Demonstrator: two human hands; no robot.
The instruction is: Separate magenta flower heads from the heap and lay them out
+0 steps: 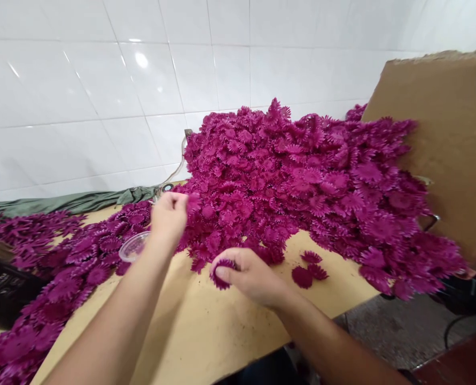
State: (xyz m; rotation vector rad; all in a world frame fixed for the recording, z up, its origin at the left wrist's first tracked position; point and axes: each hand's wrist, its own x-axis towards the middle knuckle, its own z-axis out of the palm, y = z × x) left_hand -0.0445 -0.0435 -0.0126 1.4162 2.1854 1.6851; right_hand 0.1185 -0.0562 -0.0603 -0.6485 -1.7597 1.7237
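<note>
My right hand (250, 271) is closed round a magenta artificial flower (223, 274) with a toothed rim, thumb across its face, just above the table. My left hand (169, 215) is raised at the left side of the big heap, fingers pinched. At its fingertips shows a blurred magenta flower piece (193, 201), its outline partly lost against the heap. Several loose magenta flowers (302, 277) lie on the table to the right of my right hand. Behind my left wrist stands a clear plastic bowl (133, 247), partly hidden by the forearm.
A tall heap of magenta flowers (270, 176) fills the back and right, against a brown cardboard sheet (442, 144). More flowers (81, 267) spread along the left. A black box (9, 291) stands at the left edge, green cloth (73, 202) along the tiled wall.
</note>
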